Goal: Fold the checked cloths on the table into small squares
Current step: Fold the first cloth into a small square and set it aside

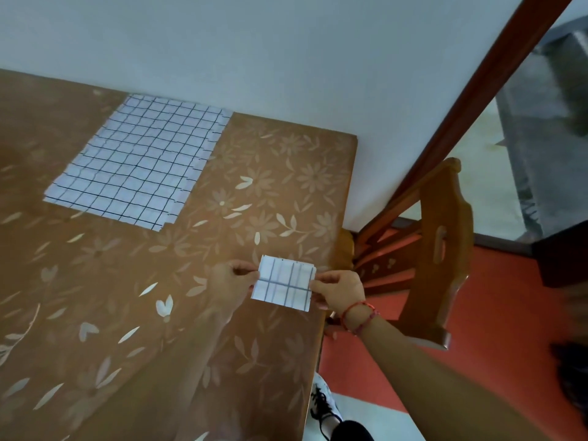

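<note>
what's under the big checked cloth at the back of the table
More checked cloths: stepped edges peek out along the right and near sides of the top cloth, so it is a stack. The floral table cover lies beneath. How many cloths is hidden.

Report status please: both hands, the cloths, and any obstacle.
Left hand and right hand pinch small folded checked cloth at opposite edges. Stack of unfolded checked cloths waits further back on table. Nothing in the way.
</note>
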`<control>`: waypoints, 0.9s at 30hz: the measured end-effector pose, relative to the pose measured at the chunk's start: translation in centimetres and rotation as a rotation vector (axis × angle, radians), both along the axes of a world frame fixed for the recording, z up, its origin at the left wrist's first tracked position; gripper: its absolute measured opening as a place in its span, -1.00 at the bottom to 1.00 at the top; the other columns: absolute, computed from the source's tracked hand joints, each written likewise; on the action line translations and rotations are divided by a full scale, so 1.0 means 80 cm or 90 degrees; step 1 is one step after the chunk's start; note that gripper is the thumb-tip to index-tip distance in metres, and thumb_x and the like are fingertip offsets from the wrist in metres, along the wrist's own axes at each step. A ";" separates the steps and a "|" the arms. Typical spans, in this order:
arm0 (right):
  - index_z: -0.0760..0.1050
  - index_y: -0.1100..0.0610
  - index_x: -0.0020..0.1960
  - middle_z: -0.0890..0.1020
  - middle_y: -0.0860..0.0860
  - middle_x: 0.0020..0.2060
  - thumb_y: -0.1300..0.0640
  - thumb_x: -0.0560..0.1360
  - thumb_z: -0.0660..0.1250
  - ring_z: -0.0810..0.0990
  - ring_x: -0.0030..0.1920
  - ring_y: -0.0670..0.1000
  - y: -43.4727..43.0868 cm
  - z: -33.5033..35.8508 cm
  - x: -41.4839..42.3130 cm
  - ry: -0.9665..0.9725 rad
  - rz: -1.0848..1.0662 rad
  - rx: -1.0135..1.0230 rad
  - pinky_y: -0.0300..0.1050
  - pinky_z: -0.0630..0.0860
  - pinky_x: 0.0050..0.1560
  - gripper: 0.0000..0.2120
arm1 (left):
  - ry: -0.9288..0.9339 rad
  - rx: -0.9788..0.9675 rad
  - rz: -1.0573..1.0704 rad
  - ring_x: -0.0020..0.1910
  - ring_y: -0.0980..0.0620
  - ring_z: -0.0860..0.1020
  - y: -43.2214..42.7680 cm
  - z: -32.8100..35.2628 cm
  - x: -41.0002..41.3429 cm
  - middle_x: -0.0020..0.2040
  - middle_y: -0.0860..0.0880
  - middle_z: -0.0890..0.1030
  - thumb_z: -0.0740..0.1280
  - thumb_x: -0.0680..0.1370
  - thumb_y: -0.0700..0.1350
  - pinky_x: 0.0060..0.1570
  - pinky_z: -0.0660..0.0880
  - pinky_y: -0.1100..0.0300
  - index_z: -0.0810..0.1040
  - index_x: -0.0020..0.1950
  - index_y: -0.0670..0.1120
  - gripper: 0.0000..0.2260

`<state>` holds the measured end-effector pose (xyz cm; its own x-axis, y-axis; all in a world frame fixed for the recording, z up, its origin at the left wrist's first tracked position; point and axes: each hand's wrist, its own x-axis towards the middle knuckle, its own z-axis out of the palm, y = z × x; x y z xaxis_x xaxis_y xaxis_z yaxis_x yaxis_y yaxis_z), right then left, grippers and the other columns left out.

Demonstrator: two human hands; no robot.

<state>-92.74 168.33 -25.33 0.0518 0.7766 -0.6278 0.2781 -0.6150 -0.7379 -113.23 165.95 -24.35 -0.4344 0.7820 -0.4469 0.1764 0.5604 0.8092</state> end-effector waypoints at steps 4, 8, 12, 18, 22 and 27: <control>0.60 0.25 -0.13 0.59 0.06 -0.44 0.28 0.44 0.46 0.54 -0.53 -0.13 0.014 -0.014 -0.009 0.012 -0.020 -0.019 -0.24 0.55 -0.49 -0.95 | 0.010 -0.008 -0.017 -0.21 -0.12 0.65 0.019 -0.018 -0.008 -0.27 -0.08 0.66 0.46 0.43 -0.32 -0.14 0.64 -0.04 0.63 -0.24 -0.06 -0.84; 0.56 0.18 -0.20 0.58 0.04 -0.47 0.28 0.45 0.45 0.54 -0.56 -0.14 0.028 -0.029 -0.021 0.001 -0.022 -0.038 -0.21 0.57 -0.49 -0.90 | 0.034 -0.015 -0.028 -0.23 -0.08 0.66 0.032 -0.035 -0.016 -0.26 -0.06 0.67 0.46 0.44 -0.30 -0.14 0.64 -0.03 0.63 -0.22 -0.05 -0.85; 0.55 0.10 -0.25 0.63 0.08 -0.45 0.25 0.43 0.47 0.60 -0.48 -0.01 0.040 -0.042 -0.030 -0.026 -0.017 -0.050 -0.10 0.62 -0.40 -0.85 | 0.053 -0.030 -0.058 -0.21 -0.01 0.66 0.043 -0.049 -0.027 -0.26 -0.01 0.68 0.47 0.44 -0.26 -0.11 0.63 -0.02 0.64 -0.22 0.00 -0.84; 0.58 0.13 -0.22 0.66 0.13 -0.39 0.25 0.43 0.47 0.66 -0.43 0.06 0.049 -0.052 -0.037 -0.052 -0.003 -0.056 -0.07 0.63 -0.40 -0.89 | 0.078 -0.045 -0.090 -0.29 0.03 0.64 0.054 -0.060 -0.033 -0.31 0.01 0.67 0.44 0.43 -0.25 -0.20 0.61 0.05 0.66 -0.22 -0.02 -0.87; 0.60 0.13 -0.19 0.67 0.11 -0.39 0.24 0.43 0.48 0.69 -0.39 0.07 0.051 -0.052 -0.039 -0.067 0.000 -0.053 -0.07 0.64 -0.38 -0.92 | 0.093 -0.048 -0.103 -0.30 0.06 0.62 0.057 -0.063 -0.034 -0.31 0.03 0.66 0.43 0.45 -0.23 -0.30 0.52 0.20 0.64 -0.22 0.01 -0.86; 0.61 0.09 -0.24 0.68 0.09 -0.40 0.23 0.43 0.47 0.68 -0.41 0.07 0.051 -0.053 -0.042 -0.097 0.013 -0.026 -0.02 0.65 -0.34 -0.90 | 0.103 -0.048 -0.112 -0.29 0.06 0.63 0.058 -0.067 -0.034 -0.31 0.04 0.66 0.44 0.46 -0.21 -0.28 0.56 0.15 0.66 -0.20 -0.02 -0.90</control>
<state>-96.08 172.39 -29.58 0.1341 0.7528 -0.6445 0.3977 -0.6365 -0.6608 -115.95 170.55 -29.70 -0.3649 0.8194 -0.4421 0.4005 0.5668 0.7200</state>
